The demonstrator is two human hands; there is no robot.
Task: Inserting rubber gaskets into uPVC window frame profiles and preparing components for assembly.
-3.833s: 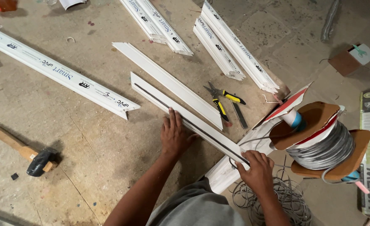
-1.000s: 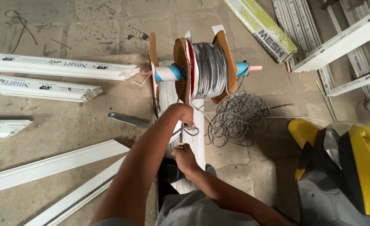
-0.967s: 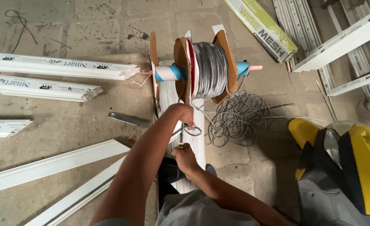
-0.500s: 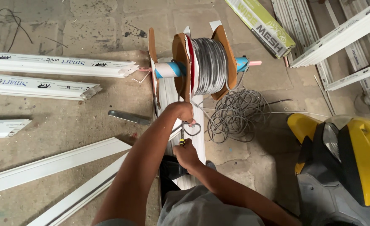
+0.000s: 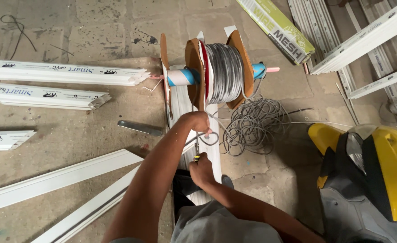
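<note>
**Wire being worked at the spool; cut not yet shown**

Left of frame: white trunking lengths (image 5: 63, 76) lie on the concrete floor (image 5: 95, 31), apart from the work. A flat metal piece (image 5: 140, 128) lies just left of the white board (image 5: 180, 101).

Centre: the spool (image 5: 223, 72) stands on the board, mostly full of grey wire (image 5: 225, 74). Loose wire (image 5: 252, 128) is already pulled off and heaped right of it. Judged early: no cut pieces are visible.

Left hand (image 5: 198, 122) reaches forward, fingers curled around a wire loop below the spool. Right hand (image 5: 201, 171) sits nearer the body, fist closed on a yellow-handled tool (image 5: 196, 152) pointing at that loop.

Right: a yellow and black vehicle (image 5: 369, 171).
</note>
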